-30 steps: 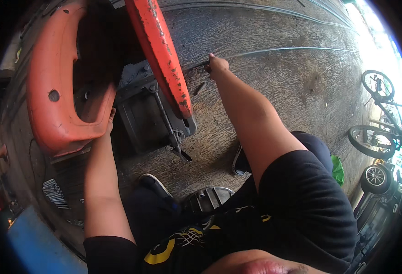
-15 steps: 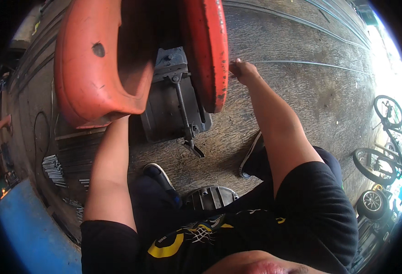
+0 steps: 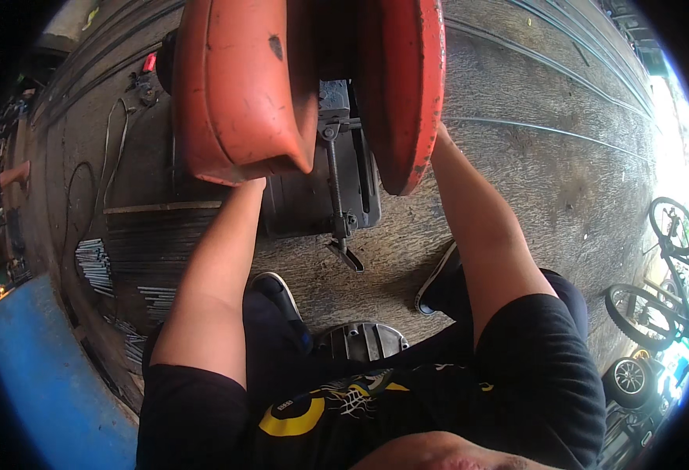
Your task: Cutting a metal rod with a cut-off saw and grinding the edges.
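My left hand [image 3: 258, 186], at ten o'clock from the middle of my view, goes under the orange handle housing [image 3: 235, 86] of the chop saw; only its wrist end shows, so I cannot tell whether my fingers there are clenched, released or grasping something. My right hand [image 3: 441, 139], between one and two o'clock, is mostly covered by the red blade guard [image 3: 403, 94]; those fingers are hidden too, and I cannot tell what they hold. A thin metal rod [image 3: 552, 130] runs from the guard's edge, just beside that hand, out toward two to three o'clock along the dark floor [image 3: 540, 196].

The chop saw itself stands at twelve o'clock, its housing toward eleven and its guard toward half past twelve. Between and below them sits its grey base [image 3: 293, 205], with a threaded vise screw [image 3: 333, 172] pointing down to a small crank handle [image 3: 348, 257] near the hub of the clock.

Farther out, a ribbed round metal cover [image 3: 364, 343] lies at six, between my shoes: the left shoe [image 3: 285, 301] at half past seven, the right shoe [image 3: 437, 280] at four. A bundle of short cut rods [image 3: 94, 266] lies between eight and nine, with a blue panel [image 3: 54, 368] at eight. Longer metal bars [image 3: 544, 64] stretch across the floor around two. A bicycle [image 3: 658, 286] stands near three, and a car wheel [image 3: 629, 379] shows at four.
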Motion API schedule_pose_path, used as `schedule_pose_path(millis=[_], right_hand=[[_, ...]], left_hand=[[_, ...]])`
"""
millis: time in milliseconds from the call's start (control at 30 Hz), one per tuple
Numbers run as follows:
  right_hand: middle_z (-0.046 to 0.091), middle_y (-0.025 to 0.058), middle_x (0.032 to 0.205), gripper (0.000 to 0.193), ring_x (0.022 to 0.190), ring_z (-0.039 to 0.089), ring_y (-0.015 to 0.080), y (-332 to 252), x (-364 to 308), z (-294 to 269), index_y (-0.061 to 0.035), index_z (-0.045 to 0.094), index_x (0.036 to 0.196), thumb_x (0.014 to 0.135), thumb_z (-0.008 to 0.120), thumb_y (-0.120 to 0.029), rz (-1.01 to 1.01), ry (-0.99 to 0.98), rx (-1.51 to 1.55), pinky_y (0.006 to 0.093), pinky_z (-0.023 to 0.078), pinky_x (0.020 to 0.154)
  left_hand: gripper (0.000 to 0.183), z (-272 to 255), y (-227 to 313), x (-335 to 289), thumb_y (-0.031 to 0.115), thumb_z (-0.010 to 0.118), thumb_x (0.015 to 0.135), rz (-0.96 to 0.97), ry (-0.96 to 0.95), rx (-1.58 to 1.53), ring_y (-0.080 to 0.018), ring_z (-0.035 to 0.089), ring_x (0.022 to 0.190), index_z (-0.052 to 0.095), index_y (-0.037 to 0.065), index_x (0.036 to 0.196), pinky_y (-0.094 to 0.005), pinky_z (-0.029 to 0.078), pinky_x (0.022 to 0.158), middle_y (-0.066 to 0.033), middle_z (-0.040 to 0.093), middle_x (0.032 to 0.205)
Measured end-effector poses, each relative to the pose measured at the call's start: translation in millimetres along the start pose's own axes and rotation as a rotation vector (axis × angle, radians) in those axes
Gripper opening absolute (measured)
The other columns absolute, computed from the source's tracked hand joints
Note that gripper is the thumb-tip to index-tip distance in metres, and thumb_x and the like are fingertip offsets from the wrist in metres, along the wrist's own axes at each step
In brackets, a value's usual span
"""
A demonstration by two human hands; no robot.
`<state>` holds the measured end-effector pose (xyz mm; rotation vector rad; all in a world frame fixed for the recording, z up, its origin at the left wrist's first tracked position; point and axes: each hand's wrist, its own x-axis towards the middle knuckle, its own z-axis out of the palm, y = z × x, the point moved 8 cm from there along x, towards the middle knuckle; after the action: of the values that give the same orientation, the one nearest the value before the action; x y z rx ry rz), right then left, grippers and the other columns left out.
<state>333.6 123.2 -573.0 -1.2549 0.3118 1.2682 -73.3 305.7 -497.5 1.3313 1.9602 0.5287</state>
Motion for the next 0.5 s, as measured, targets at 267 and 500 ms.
schedule_pose_path(millis=[267, 500], right_hand=[[0.058, 0.0173, 0.099, 0.031, 0.085, 0.063, 0.0281, -48, 0, -61, 0.0018, 0.051, 0.109, 0.092, 0.059, -0.023, -0.166, 0.311, 0.156, 0.0352, 0.059, 0.066], [0.061, 0.0122, 0.101, 0.018, 0.086, 0.064, 0.0234, -72, -8, -49, -0.0024, 0.055, 0.104, 0.094, 0.055, -0.017, -0.138, 0.13, 0.028, 0.0331, 0.059, 0.068]], left_hand=[[0.05, -4, -49, 22, 0.041, 0.049, 0.093, -0.285, 0.125, -0.409, -0.0271, 0.054, 0.114, 0.05, 0.004, 0.127, -0.0391, 0.043, 0.095, -0.0126, 0.056, 0.127], [0.024, -2, -55, 26, 0.029, 0.047, 0.096, -0.3, -0.028, -0.637, -0.0184, 0.063, 0.07, 0.058, 0.009, 0.103, -0.0307, 0.053, 0.063, -0.0063, 0.064, 0.085]])
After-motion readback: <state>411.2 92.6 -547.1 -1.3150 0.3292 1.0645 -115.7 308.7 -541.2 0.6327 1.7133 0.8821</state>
